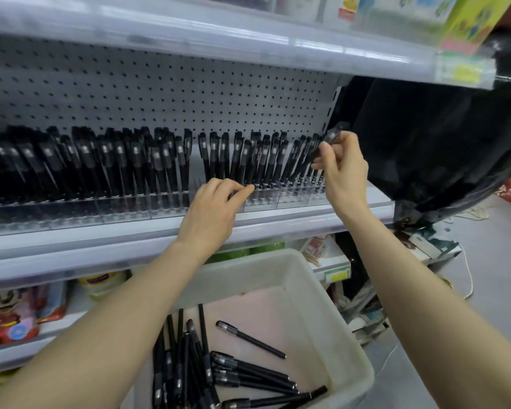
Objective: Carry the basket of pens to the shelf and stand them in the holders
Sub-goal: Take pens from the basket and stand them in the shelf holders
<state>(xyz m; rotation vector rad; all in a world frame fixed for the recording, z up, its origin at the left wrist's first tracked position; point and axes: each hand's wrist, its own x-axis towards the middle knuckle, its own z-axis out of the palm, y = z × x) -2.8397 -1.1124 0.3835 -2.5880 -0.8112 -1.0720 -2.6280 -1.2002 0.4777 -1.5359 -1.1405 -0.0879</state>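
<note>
A long row of black pens (148,160) stands upright in clear plastic holders (124,208) along the middle shelf. My right hand (341,169) pinches a black pen (326,143) by its cap end at the row's right end, its lower part hidden among the standing pens. My left hand (216,208) reaches to the holders near the row's middle, its fingertips curled at the base of the pens there; whether it grips one I cannot tell. Below, the white basket (331,314) holds several loose black pens (207,370) lying flat.
A white pegboard (160,95) backs the shelf, and an upper shelf edge (248,45) hangs just above my hands. Black fabric (437,143) hangs to the right of the shelf. Toys and packets sit on the lower shelf (27,314) left of the basket.
</note>
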